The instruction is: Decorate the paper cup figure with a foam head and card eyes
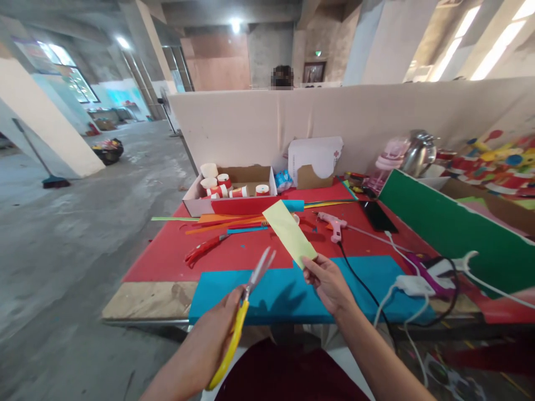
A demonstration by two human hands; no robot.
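My left hand (221,320) is closed around the yellow handles of a pair of scissors (246,301); the steel blades stand slightly apart and point up and to the right. My right hand (328,281) pinches the lower corner of a pale yellow paper strip (289,231) and holds it up over the table. The blade tips are just left of the strip and do not touch it. Both hands hover above a blue sheet (288,295) lying on the red table (234,256).
A pink glue gun (333,224), red scissors (204,248) and coloured paper strips lie on the red table. A cardboard box (234,192) of paper cups stands behind. A phone (378,215), white power strip (412,285), cables and green board (451,228) are to the right. A person sits behind the partition.
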